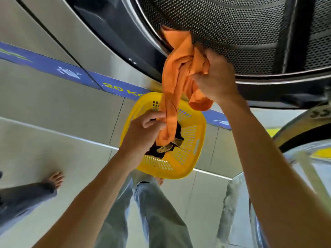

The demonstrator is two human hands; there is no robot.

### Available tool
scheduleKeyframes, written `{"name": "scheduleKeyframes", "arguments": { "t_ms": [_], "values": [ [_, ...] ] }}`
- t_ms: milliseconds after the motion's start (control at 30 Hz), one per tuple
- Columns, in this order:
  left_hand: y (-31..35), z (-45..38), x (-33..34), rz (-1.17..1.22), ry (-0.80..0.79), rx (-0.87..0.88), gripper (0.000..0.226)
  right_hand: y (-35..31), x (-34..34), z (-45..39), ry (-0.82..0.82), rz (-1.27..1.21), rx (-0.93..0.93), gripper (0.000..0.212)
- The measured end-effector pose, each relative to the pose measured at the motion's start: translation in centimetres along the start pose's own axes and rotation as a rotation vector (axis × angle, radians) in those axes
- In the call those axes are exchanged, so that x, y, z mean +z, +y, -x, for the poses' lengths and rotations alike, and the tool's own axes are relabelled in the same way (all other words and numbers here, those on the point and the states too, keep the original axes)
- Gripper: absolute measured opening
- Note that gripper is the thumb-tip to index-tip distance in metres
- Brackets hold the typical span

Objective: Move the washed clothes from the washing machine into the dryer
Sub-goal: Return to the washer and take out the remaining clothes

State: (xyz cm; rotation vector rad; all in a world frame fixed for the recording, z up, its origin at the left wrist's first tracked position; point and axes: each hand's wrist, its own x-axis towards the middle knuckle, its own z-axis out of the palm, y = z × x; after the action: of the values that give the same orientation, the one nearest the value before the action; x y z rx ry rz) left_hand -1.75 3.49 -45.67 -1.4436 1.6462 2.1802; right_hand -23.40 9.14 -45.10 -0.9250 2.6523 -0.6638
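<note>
An orange garment [176,76] hangs from the lip of the perforated steel drum [232,29] down toward the yellow basket [197,133] on the floor. My right hand [215,77] is closed on its upper bunch just below the drum opening. My left hand [143,133] pinches its lower end over the basket. Inside the basket lies a dark garment with a patterned piece [168,147], partly hidden behind my left hand.
The stainless machine front [59,51] with a blue strip marked "20 Kg" [121,89] fills the left. The open round door [304,144] stands at right. Another person's bare foot [55,179] is on the tiled floor at left. My jeans-clad legs [152,212] stand below the basket.
</note>
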Motion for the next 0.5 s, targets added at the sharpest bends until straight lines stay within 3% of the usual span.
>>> {"name": "scheduleKeyframes", "arguments": {
  "t_ms": [133,233,400,500],
  "values": [
    [1.2,-0.5,0.2,0.208,-0.234,-0.197,0.033,-1.5,-0.7,7.0,-0.08,-0.215,0.138,0.039],
    [1.3,-1.7,0.1,0.38,-0.307,-0.189,0.051,-3.0,0.0,12.2,-0.255,-0.397,0.225,0.032],
    [-2.0,-3.2,0.1,0.113,-0.2,-0.269,0.035,-2.1,3.7,16.4,-0.305,-0.428,0.295,0.025],
    [-4.1,-3.9,-0.1,-0.11,-0.258,-0.328,0.036,0.9,8.0,17.2,-0.276,-0.263,0.332,0.041]
  ]
}}
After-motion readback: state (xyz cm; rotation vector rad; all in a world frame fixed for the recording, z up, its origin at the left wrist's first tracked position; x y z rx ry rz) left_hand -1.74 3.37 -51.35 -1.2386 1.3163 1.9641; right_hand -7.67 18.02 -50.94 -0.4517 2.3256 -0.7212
